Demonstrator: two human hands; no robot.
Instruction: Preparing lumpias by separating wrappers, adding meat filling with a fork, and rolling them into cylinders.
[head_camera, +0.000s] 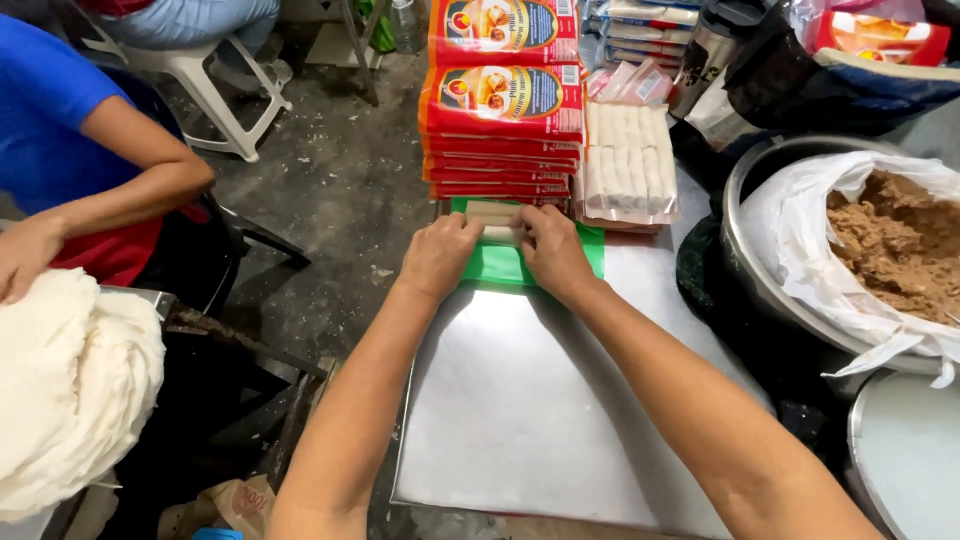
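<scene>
A bare metal bench (520, 420) fills the middle of the view. To its right stands a large steel basin (745, 250) lined with white plastic and heaped with brown filling (890, 250). At the left, a soft pile of white wrapper sheets (70, 390) rests beside a co-worker in a blue shirt (40, 120), whose hand lies on the pile's top.

At the far edge of the bench rises a stack of red printed packets (500, 130), and just right of it lies a clear tray of pale rolls (628, 160) set side by side in rows.

A green tray (500, 262) sits at the far edge of the bench, just in front of the red stack. Pale rolls (495, 212) lie in it. The person's left hand (438, 255) and right hand (553, 250) both rest on this tray, knuckles up, close together. Their fingers are curled and pressed down onto a roll (502, 236) that lies between the two hands; the fingertips are hidden, so how tightly they grip cannot be told.
</scene>
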